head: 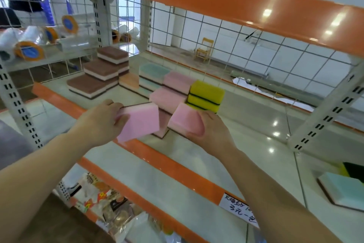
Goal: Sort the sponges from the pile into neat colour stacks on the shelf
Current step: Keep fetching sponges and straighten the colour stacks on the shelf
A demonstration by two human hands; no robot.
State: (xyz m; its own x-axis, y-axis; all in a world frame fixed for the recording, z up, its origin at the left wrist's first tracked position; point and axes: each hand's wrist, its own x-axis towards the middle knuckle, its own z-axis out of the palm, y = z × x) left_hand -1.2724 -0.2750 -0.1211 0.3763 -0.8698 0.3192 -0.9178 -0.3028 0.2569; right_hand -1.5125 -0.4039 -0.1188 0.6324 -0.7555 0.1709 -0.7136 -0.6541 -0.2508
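Partly behind both held pink sponges [141, 122], perhaps another pink one.

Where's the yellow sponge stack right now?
Head view, centre-right on the shelf: the yellow sponge stack sits right of the pink sponge stacks, just beyond the right hand.

Hidden / cut off
Pink sponge [163, 118] on shelf mostly behind the two held ones; price label [239, 210] partly under right forearm; blue sponge [344, 187] cut by right edge.
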